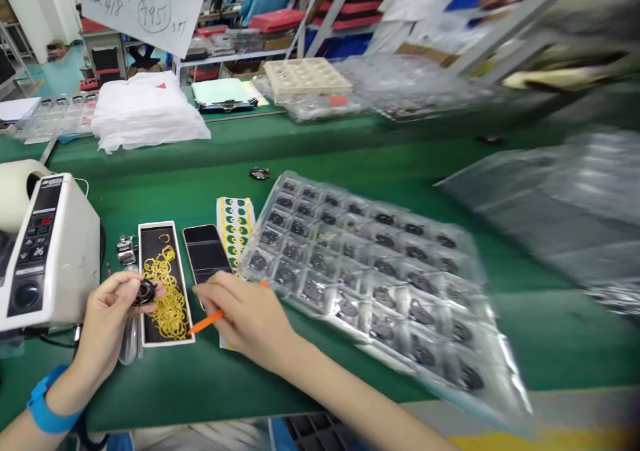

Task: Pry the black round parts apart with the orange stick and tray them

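My left hand [114, 304] pinches a small round black part [145, 292] at the left edge of a shallow white box [141, 258]. Thin yellow rings [167, 304] lie in a loose heap on the box's dark floor. In my right hand [245, 311] is a slim orange stick [207, 321], its tip pointing down at the box's near right corner, by the rings. Whether the tip touches a ring I cannot tell. Behind my right hand lies a dark-screened phone [205, 251], partly covered by the fingers.
A clear compartment tray [350, 264] of black parts fills the right middle. Beside it lies a sticker sheet [235, 228]. A white machine [55, 251] with a red display stands left. One black part [259, 173] lies behind the tray. Plastic sheeting [560, 204] covers the far right.
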Demonstrator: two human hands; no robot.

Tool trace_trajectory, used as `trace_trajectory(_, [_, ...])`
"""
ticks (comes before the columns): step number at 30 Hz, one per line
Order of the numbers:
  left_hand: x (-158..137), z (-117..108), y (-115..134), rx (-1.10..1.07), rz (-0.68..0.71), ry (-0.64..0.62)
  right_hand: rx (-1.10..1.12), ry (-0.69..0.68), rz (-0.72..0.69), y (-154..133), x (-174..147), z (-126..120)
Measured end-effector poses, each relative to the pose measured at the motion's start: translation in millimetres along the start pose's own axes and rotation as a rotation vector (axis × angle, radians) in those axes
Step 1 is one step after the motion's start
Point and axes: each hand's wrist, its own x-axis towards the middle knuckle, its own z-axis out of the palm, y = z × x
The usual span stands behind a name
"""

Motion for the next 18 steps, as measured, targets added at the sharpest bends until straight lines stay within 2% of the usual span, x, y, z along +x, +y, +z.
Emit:
trace_trajectory(2, [0,-1,0,0.009,0.001,-0.001,-0.095,0.060,0.108,24,-6,-20])
trace_trajectory(4, [-1,-1,1,0.013,-0.003,-0.002,-0.272,0.064,0.307,59,-18,-48])
trace_trajectory(6, [-3,-1,1,0.006,-0.011,0.001,-0.430,0.041,0.585,101,-34,-79])
trace_trajectory(7, [-4,0,2,0.000,-0.014,0.005,-0.459,0.040,0.653,121,-42,-95])
trace_trajectory(10, [-6,1,3,-0.019,-0.018,0.007,-0.472,0.001,0.773,173,-64,-132])
trace_trajectory(12, [-6,2,3,-0.023,-0.019,-0.003,-0.426,-0.062,0.816,195,-74,-144])
trace_trajectory(15, [-4,2,2,-0.022,-0.032,-0.035,-0.319,-0.161,0.821,213,-82,-145])
trace_trajectory(18, [-2,2,1,-0.025,-0.056,-0.072,-0.237,-0.206,0.808,222,-89,-139])
